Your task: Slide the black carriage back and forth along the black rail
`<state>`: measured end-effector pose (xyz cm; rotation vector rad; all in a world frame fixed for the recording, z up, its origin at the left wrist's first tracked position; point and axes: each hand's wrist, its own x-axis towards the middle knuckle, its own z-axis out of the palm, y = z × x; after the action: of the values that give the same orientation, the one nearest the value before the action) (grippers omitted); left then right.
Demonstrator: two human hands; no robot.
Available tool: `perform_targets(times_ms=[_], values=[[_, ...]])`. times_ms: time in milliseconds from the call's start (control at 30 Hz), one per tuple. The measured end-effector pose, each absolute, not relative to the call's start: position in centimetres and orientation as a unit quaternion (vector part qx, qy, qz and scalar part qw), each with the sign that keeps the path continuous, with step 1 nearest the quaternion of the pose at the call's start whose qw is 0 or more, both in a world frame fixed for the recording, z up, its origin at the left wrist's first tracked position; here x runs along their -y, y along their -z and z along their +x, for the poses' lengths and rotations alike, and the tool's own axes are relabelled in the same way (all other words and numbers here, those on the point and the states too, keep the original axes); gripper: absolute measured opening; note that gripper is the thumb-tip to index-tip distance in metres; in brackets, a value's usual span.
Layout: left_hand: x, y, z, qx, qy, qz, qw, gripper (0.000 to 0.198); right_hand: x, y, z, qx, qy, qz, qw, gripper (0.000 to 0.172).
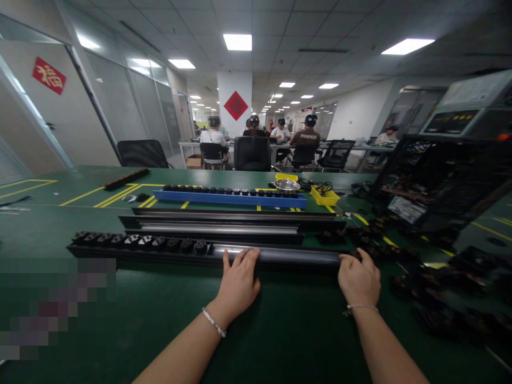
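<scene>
Steadying the long black channel rail [280,256], mid-frame in the head view, calls for light, even pressure from both hands. The left hand [239,285], loosely uncurled, rests its fingertips on the near edge; the right hand [360,280] curls at the right end, though whether it pinches anything I cannot tell. Dark knobbly blocks [144,242] fill the left half; the bare trough gleams smoothly. Behind lie slim straight rails [214,229] and a blue channel [230,199].

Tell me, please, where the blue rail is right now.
In the head view, the blue rail lies across the green table, beyond the black rails, just left of the nearer yellow bin.
</scene>
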<state>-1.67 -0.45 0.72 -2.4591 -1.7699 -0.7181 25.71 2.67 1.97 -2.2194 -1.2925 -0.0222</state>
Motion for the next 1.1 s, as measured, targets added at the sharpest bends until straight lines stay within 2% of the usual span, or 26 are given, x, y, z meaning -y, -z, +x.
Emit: perform_targets(times_ms=[567,1100], values=[[0.4,-0.8,-1.7,0.570,0.231,-0.788,0.013,0.062,-3.5,0.0,27.1,0.462,-0.002,-0.814,0.351,0.045],[0.5,-1.0,-1.6,0.574,0.225,-0.787,0.011,0.061,-5.6,2.7,30.2,0.456,0.069,-0.757,0.462,0.039]])
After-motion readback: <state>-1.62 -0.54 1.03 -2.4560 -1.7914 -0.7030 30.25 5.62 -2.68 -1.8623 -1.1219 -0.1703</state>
